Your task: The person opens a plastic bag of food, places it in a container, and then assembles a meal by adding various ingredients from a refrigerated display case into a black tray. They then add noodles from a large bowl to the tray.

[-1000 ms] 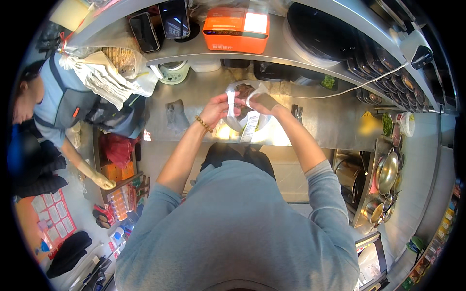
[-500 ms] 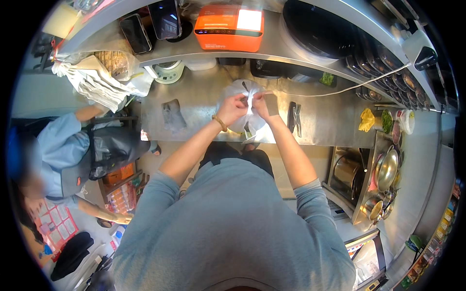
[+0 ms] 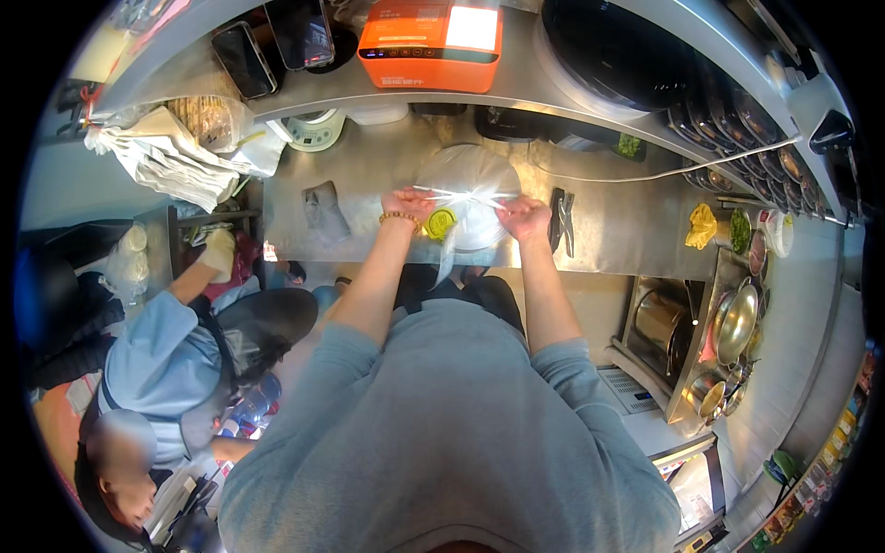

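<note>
Sleeves point(image 3: 343, 361) stop short of my wrists, leaving both forearms point(image 3: 369, 286) bare as they reach forward over the edge of the steel counter point(image 3: 636, 226). From a white plastic bag point(image 3: 475, 170) on it, straight ahead of me, a paper strip point(image 3: 448, 258) hangs my way beside a round yellow-green piece point(image 3: 442, 221). Fingers of my left hand point(image 3: 406, 205) and right hand point(image 3: 524, 217) are pinched closed, each on one twisted end of the bag; I judge the ends are drawn out sideways to pull its gathered neck taut. My hands sit nearly level, well apart, with the neck between them. Slim dark tools point(image 3: 557, 219) lie just beside my right hand, perhaps for easy reach. Farther off, a shelf point(image 3: 318, 90) carries an orange machine point(image 3: 430, 55), probably raised to save working room.
</note>
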`<state>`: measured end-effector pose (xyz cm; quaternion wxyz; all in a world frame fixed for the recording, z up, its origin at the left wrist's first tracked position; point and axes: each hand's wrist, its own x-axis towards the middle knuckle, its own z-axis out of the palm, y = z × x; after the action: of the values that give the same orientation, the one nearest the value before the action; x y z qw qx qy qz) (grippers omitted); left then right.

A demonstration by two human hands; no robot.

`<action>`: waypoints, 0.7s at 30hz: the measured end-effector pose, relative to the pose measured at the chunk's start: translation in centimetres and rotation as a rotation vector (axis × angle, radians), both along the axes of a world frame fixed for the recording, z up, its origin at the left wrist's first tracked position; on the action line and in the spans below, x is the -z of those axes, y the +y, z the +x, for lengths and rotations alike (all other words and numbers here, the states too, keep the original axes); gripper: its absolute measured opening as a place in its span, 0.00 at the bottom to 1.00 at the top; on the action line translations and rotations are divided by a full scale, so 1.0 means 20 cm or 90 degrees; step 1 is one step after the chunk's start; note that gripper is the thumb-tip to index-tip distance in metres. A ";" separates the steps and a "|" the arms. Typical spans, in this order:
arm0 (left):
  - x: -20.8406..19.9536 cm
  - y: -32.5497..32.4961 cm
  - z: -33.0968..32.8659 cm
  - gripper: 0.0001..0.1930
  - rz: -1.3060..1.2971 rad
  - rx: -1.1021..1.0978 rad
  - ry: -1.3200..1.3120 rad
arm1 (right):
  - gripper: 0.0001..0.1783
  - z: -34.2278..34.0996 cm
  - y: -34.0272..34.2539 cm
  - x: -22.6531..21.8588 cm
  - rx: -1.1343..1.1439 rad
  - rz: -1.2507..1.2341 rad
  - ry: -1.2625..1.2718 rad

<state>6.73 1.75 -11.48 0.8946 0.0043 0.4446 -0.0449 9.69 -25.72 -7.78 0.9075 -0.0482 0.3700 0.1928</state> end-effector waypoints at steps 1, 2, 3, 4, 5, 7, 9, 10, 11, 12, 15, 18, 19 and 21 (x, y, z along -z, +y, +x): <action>-0.03 -0.04 0.04 0.05 -0.001 -0.047 0.081 | 0.13 -0.02 -0.03 0.05 0.026 -0.023 0.057; -0.06 -0.06 0.05 0.07 0.018 -0.019 0.061 | 0.16 -0.03 -0.06 0.11 0.053 -0.046 0.113; -0.09 -0.14 0.14 0.08 0.027 0.047 0.035 | 0.12 -0.08 -0.23 0.29 0.006 0.103 -0.241; -0.06 -0.09 0.08 0.10 0.073 0.125 -0.078 | 0.09 -0.03 -0.13 0.16 -0.029 -0.017 -0.201; -0.06 -0.03 0.07 0.11 0.123 0.199 -0.199 | 0.10 0.03 -0.02 -0.04 -0.088 -0.142 -0.159; -0.38 -0.10 0.09 0.14 0.286 0.405 -0.301 | 0.19 0.10 0.09 -0.33 -0.267 -0.335 -0.242; -0.51 -0.19 0.15 0.25 0.401 0.603 -0.337 | 0.19 0.11 0.22 -0.40 -0.471 -0.708 -0.493; -0.52 -0.20 0.18 0.25 0.402 0.665 -0.361 | 0.19 0.14 0.25 -0.42 -0.565 -0.900 -0.619; -0.54 -0.21 0.20 0.24 0.402 0.727 -0.384 | 0.17 0.16 0.26 -0.44 -0.519 -0.861 -0.579; -0.53 -0.21 0.22 0.24 0.401 0.786 -0.405 | 0.14 0.17 0.26 -0.42 -0.476 -0.819 -0.540; -0.26 -0.15 0.28 0.09 0.357 0.693 -0.358 | 0.08 0.17 0.28 -0.27 -0.358 -0.682 -0.426; -0.16 -0.09 0.34 0.07 0.136 0.370 -0.017 | 0.10 0.17 -0.07 0.08 -0.117 -0.135 0.111; -0.14 -0.07 0.29 0.07 0.094 0.311 0.112 | 0.10 0.14 -0.05 0.07 -0.102 -0.172 0.179; -0.11 -0.02 0.27 0.07 0.045 0.235 0.215 | 0.10 0.14 0.03 0.04 -0.077 -0.244 0.299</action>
<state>12.12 1.45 -9.31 0.7836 0.1089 0.5807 -0.1920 12.54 -25.22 -8.51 0.7584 -0.1944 0.5957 0.1794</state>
